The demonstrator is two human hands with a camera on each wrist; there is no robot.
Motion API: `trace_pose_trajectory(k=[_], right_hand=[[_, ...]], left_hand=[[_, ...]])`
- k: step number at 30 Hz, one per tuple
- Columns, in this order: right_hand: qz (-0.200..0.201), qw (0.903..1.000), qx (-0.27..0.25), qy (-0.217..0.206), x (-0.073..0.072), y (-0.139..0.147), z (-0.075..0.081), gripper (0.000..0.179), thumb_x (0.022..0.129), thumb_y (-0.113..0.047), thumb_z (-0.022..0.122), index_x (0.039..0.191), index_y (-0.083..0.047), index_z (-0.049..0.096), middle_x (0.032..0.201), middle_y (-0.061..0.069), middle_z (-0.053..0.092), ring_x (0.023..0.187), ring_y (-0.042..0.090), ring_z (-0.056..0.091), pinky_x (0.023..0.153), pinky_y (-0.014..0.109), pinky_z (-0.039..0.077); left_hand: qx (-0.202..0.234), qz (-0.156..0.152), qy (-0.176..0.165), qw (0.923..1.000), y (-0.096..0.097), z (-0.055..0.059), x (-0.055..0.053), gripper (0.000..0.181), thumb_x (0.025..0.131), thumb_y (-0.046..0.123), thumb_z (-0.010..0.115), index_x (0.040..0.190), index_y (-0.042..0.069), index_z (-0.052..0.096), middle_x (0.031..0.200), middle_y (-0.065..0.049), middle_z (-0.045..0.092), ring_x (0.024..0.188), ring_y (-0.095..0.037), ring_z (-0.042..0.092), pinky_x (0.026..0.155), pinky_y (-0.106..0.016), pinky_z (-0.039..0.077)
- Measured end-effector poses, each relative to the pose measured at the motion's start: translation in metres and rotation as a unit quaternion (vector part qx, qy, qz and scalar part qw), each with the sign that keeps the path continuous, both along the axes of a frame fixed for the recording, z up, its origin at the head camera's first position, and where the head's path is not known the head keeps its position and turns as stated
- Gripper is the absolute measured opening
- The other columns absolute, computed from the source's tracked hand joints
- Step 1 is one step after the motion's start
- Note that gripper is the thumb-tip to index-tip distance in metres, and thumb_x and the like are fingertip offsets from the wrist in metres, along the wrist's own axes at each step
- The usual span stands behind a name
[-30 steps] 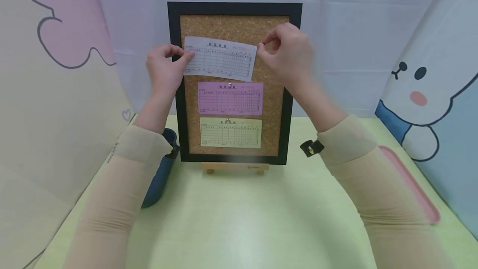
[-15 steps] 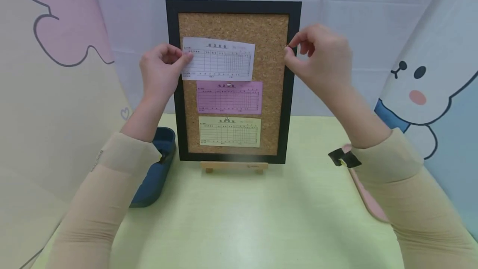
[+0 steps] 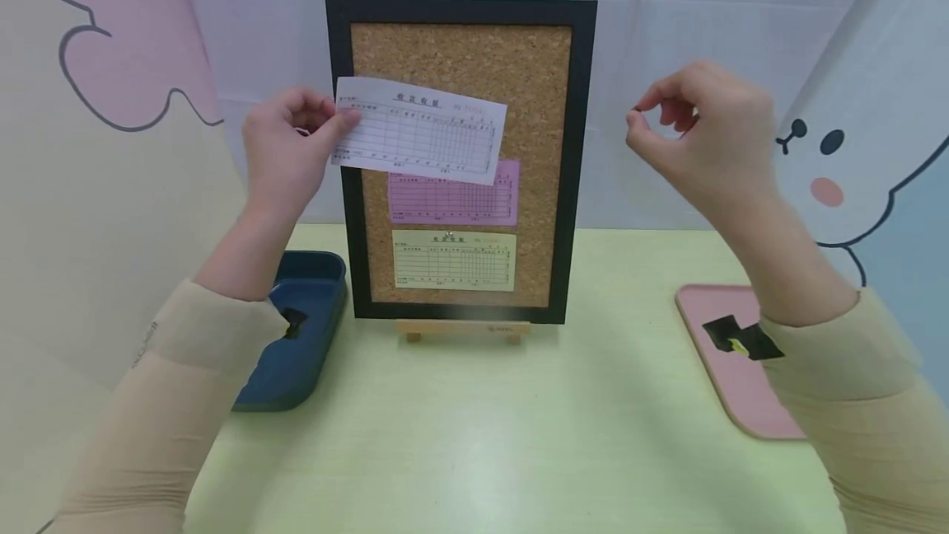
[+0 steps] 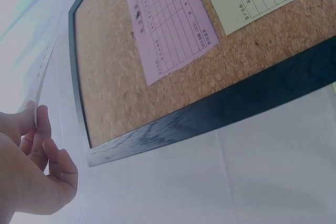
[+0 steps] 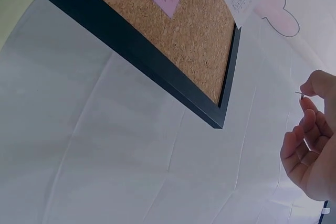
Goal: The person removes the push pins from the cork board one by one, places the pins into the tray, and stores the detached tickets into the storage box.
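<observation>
My left hand [image 3: 285, 142] pinches a white receipt slip [image 3: 423, 134] by its left edge. The slip tilts down to the right in front of the framed cork board [image 3: 541, 188], overlapping the top of a pink receipt slip [image 3: 452, 200]. Below that, a pale yellow receipt slip [image 3: 454, 266] is fixed by a pushpin [image 3: 449, 235]. To the right of the board, my right hand [image 3: 712, 138] holds a small pin [image 5: 298, 93] between thumb and index finger; its thin point shows in the right wrist view. The left wrist view shows the white slip [image 4: 42, 80] edge-on, apart from the cork.
The board stands on a small wooden easel [image 3: 463, 327] on a pale green table [image 3: 474, 419]. A dark blue tray [image 3: 319, 328] lies at the left, partly under my left sleeve. My right forearm crosses above a pink tray [image 3: 719, 311]. Cartoon-printed panels flank the table.
My right hand has moved right, from the board out past its frame. My left hand has shifted left with the white slip, which came away from the board and now covers the pink slip's top.
</observation>
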State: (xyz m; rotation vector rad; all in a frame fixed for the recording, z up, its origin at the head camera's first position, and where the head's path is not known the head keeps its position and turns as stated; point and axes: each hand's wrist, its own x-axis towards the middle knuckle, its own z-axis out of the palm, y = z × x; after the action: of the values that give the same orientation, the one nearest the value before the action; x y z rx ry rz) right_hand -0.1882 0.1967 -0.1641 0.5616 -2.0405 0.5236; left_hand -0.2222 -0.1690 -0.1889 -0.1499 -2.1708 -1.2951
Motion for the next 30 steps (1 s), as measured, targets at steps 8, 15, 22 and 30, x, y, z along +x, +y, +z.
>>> trace_pose_trajectory(k=[8,15,22,30], right_hand=[[0.003,0.9996,0.017,0.022,0.011,0.027,-0.006,0.019,0.081,-0.012,0.067,0.083,0.007,0.067,0.069,0.018,0.057,0.064,0.001,0.039,0.064,0.008,0.03],[-0.025,0.9997,0.006,-0.001,0.022,0.048,-0.013,0.016,0.078,-0.011,0.069,0.082,0.004,0.069,0.069,0.014,0.057,0.066,-0.016,0.034,0.066,0.005,0.031],[-0.058,0.998,0.007,-0.026,0.033,0.068,-0.022,0.017,0.078,-0.011,0.069,0.084,0.005,0.068,0.071,0.014,0.056,0.068,-0.02,0.032,0.069,0.003,0.029],[-0.097,0.9937,0.005,-0.057,0.045,0.091,-0.037,0.02,0.08,-0.014,0.068,0.084,0.006,0.067,0.069,0.011,0.051,0.069,-0.024,0.029,0.071,0.001,0.027]], left_hand=[[-0.03,-0.001,0.0,0.9996,-0.009,0.002,0.013,0.024,0.082,0.035,0.072,0.088,0.014,0.064,0.079,0.006,0.062,0.071,-0.011,0.051,0.063,-0.017,0.041],[-0.067,0.005,0.008,0.9977,-0.021,-0.001,0.02,0.024,0.083,0.032,0.071,0.091,0.011,0.065,0.081,0.01,0.062,0.071,-0.012,0.05,0.059,-0.016,0.039],[-0.084,0.001,0.017,0.9963,-0.034,-0.005,0.026,0.017,0.084,0.026,0.071,0.089,0.01,0.064,0.083,0.009,0.061,0.07,-0.01,0.051,0.061,-0.014,0.04],[-0.137,0.001,0.008,0.9906,-0.046,-0.008,0.028,0.023,0.087,0.025,0.067,0.096,0.004,0.063,0.084,0.007,0.057,0.074,-0.01,0.047,0.062,-0.013,0.038]])
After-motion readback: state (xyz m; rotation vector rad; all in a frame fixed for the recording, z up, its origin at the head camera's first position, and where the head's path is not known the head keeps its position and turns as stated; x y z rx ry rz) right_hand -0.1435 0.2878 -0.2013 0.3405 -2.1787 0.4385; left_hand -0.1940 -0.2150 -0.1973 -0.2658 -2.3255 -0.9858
